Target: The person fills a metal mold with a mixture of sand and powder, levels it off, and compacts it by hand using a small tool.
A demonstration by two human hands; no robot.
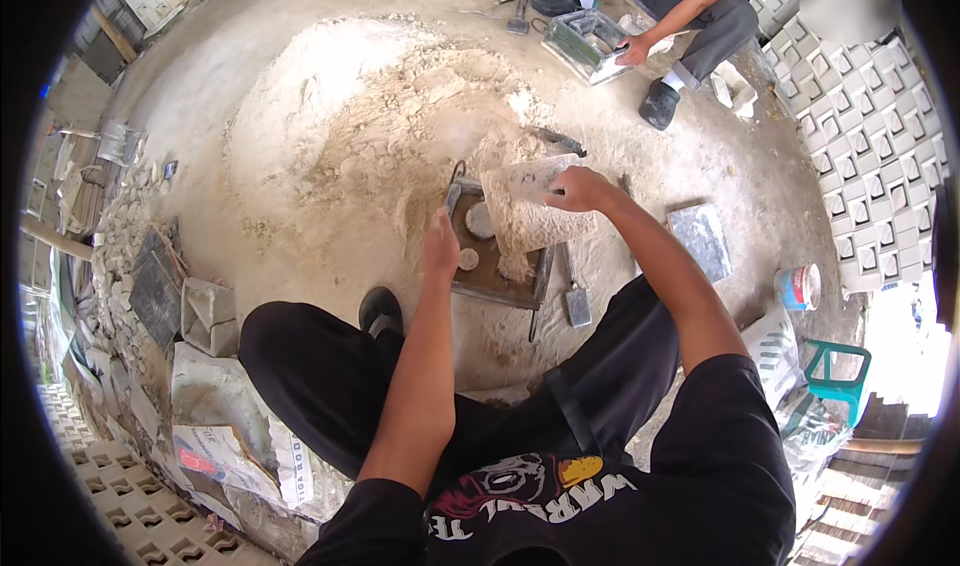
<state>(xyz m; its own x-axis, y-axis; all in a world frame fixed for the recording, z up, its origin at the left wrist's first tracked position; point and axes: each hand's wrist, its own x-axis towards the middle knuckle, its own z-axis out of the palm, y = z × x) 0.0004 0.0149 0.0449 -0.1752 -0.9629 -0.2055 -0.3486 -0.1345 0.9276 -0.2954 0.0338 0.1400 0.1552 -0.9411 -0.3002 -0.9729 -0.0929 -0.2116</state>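
Observation:
In front of me, between my feet, lies a dark rectangular mould frame (497, 294) with round pale bosses inside and a wire loop at its far left corner. My left hand (440, 244) is closed at the frame's left rim, its fingers partly hidden. Above the frame's right side my right hand (580, 188) grips a flat, squarish plate (535, 216) by its upper right part. Pale powder coats the plate, and it is tilted over the frame. A clump of pale powder (515, 266) sits below the plate's lower edge, inside the frame.
A large heap of pale powder (370, 116) spreads beyond the mould. To the right are a brush-like tool (577, 306), a grey slab (700, 241), a paint bucket (798, 288) and a green stool (838, 376). A co-worker (690, 26) handles another mould (580, 51). Patterned blocks (860, 136) line the right.

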